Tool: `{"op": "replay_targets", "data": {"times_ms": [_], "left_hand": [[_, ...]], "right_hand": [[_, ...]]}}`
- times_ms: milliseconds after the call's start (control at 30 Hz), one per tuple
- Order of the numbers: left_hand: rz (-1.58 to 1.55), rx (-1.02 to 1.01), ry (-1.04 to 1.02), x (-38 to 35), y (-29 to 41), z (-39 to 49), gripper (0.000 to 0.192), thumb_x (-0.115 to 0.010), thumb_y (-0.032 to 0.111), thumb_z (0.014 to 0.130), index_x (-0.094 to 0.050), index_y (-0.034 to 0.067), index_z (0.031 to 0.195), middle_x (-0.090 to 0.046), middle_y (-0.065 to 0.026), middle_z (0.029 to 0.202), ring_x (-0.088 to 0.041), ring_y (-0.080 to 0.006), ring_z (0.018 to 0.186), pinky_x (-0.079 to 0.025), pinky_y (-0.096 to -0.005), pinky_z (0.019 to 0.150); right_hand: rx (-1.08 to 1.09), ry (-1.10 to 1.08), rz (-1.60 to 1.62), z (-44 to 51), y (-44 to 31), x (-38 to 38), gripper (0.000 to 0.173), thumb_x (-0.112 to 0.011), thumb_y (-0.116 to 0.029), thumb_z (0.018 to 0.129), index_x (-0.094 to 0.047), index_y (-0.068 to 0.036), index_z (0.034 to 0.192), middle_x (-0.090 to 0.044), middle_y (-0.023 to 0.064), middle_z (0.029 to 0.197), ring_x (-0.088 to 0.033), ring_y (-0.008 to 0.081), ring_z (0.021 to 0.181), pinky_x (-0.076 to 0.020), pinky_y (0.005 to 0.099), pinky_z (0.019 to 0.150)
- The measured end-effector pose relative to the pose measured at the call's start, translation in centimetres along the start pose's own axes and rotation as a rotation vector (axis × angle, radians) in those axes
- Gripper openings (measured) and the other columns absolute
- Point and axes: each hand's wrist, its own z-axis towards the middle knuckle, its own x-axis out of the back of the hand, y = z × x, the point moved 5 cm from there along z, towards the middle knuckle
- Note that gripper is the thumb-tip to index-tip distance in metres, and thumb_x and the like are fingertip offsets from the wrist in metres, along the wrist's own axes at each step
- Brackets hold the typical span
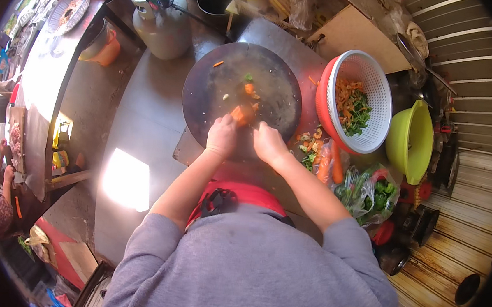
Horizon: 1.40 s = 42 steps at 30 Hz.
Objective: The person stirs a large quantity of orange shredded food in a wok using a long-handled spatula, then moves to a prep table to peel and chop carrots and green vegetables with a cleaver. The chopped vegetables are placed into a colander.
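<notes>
A round dark chopping board [208, 84] lies in front of me with both hands over its near part. My left hand [221, 137] is closed on an orange carrot piece [243, 114], pressed near the board's middle. To its right, my right hand [269, 142] is curled into a fist; motion blur hides whether anything is in it. Small carrot bits [250, 89] and a green scrap [248, 78] lie beyond the hands. A thin carrot strip [218, 64] rests toward the far left of the board.
Right of the board, a white colander [384, 104] inside a red basin [323, 99] holds cut carrot and greens. Beside these are whole carrots [338, 163], bagged green peppers [380, 194] and a lime-green bowl [418, 142]. A gas cylinder [162, 32] stands far left; another person [0, 206] works at a bench [40, 91].
</notes>
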Motion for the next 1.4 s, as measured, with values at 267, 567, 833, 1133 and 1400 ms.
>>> {"op": "replay_targets", "data": {"times_ms": [267, 567, 833, 1133, 1400], "left_hand": [[0.044, -0.043, 0.035, 0.2, 0.2, -0.1, 0.028, -0.058, 0.007, 0.075, -0.064, 0.009, 0.103, -0.058, -0.0077, 0.097, -0.058, -0.0296, 0.086, -0.051, -0.0378, 0.075], [-0.547, 0.524, 0.060, 3.1, -3.5, 0.7, 0.032, -0.071, 0.014, 0.076, -0.063, 0.003, 0.105, -0.062, -0.0121, 0.101, -0.061, -0.0303, 0.090, -0.050, -0.0388, 0.080], [-0.371, 0.475, 0.036, 3.2, -4.7, -0.3, 0.020, -0.068, 0.020, 0.078, -0.063, 0.004, 0.089, -0.057, -0.0142, 0.091, -0.059, -0.0309, 0.082, -0.049, -0.0391, 0.076], [-0.343, 0.504, -0.047, 2.6, -4.9, 0.1, 0.022, -0.062, 0.022, 0.081, -0.064, 0.003, 0.093, -0.057, -0.0208, 0.098, -0.059, -0.0391, 0.089, -0.049, -0.0445, 0.081], [-0.365, 0.508, -0.042, 2.6, -5.2, 0.1, 0.021, -0.062, 0.022, 0.079, -0.066, 0.003, 0.089, -0.058, -0.0216, 0.093, -0.059, -0.0387, 0.086, -0.050, -0.0440, 0.080]], "right_hand": [[0.105, 0.085, 0.063, -0.1, -0.3, 0.1, 0.028, -0.050, -0.021, 0.093, -0.053, 0.007, 0.097, -0.062, 0.0335, 0.086, -0.060, 0.0495, 0.087, -0.0475, 0.0542, 0.079], [0.067, 0.221, 0.170, -0.9, 1.0, 0.8, 0.030, -0.052, -0.022, 0.092, -0.054, 0.006, 0.102, -0.061, 0.0330, 0.083, -0.059, 0.0490, 0.086, -0.0473, 0.0531, 0.075], [0.136, 0.116, 0.109, -2.5, -1.2, 0.4, 0.027, -0.051, -0.021, 0.093, -0.054, 0.005, 0.100, -0.063, 0.0311, 0.084, -0.060, 0.0489, 0.086, -0.0480, 0.0536, 0.077], [0.090, 0.135, 0.013, -0.4, -3.0, 0.0, 0.025, -0.048, -0.021, 0.093, -0.053, 0.003, 0.097, -0.063, 0.0313, 0.086, -0.061, 0.0484, 0.086, -0.0476, 0.0548, 0.078], [0.265, 0.160, 0.043, -0.4, -4.3, -0.2, 0.026, -0.045, -0.022, 0.095, -0.055, 0.002, 0.096, -0.065, 0.0264, 0.083, -0.063, 0.0446, 0.081, -0.0498, 0.0515, 0.075]]}}
